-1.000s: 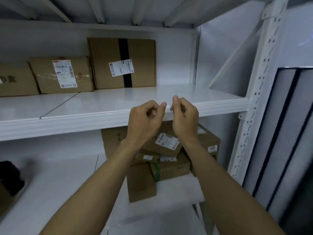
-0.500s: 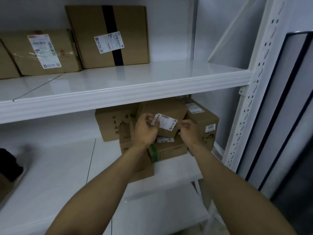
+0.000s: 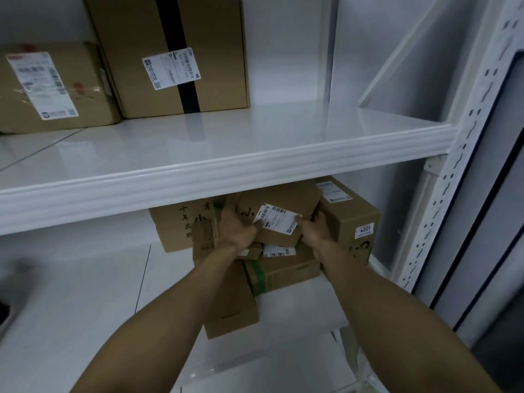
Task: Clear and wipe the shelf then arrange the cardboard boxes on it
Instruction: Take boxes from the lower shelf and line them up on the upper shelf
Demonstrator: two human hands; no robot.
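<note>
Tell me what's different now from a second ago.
Both hands came down from in front of the upper shelf, where they were curled and holding nothing, to the pile on the lower shelf. The left hand and right hand now grip the labelled box on top of the pile by its sides. The taped box and the parcel beside it stayed put.

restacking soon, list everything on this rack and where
upper shelf: 1, white, top
lower shelf: 1, white, below
black-taped box: 1, brown, upper shelf back
low box: 1, brown, left of it
top box: 1, brown, white label, atop lower pile
4001 box: 1, brown, pile right
green-taped box: 1, brown, below top box
printed box: 1, brown, pile back
flat box: 1, brown, pile front
left hand: 1, holds top box's left
right hand: 1, holds its right
</note>
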